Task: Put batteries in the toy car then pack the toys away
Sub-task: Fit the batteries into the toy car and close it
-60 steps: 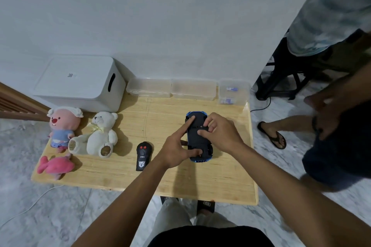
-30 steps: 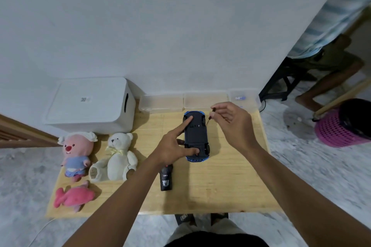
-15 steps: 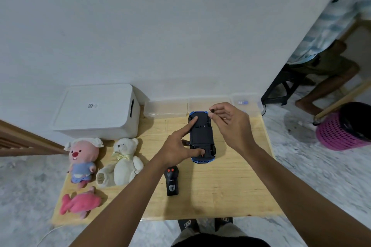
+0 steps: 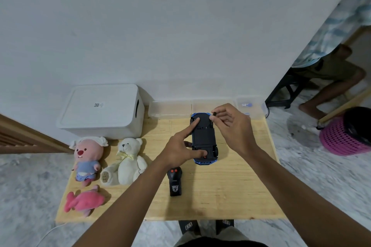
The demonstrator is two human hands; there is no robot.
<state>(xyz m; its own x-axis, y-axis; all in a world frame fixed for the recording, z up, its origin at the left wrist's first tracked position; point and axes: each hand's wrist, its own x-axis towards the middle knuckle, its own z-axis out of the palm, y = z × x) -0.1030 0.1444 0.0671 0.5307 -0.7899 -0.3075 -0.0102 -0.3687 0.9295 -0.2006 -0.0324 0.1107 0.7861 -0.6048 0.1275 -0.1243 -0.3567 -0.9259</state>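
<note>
The blue toy car (image 4: 203,136) lies upside down on the wooden table (image 4: 230,196), its black underside facing up. My left hand (image 4: 176,152) presses on it, the straight index finger at the far end and the thumb at the near end. My right hand (image 4: 234,128) hovers over the car's far right corner and pinches a small dark object (image 4: 214,114) between thumb and fingertips. A black remote control (image 4: 175,181) lies just in front of the car. Small blue-and-white items (image 4: 246,104) sit in a clear container (image 4: 259,106) at the back right.
A white lidded box (image 4: 100,110) stands at the back left. A pink plush (image 4: 87,156), a white teddy bear (image 4: 128,160) and a pink fish plush (image 4: 84,202) sit at the table's left. Clear trays (image 4: 170,109) line the wall. A seated person (image 4: 331,66) and a pink basket (image 4: 345,134) are at the right.
My right hand has come off the car's underside and now holds a small dark object by the car's far end. My left hand stays on the car. The person on the right has moved back.
</note>
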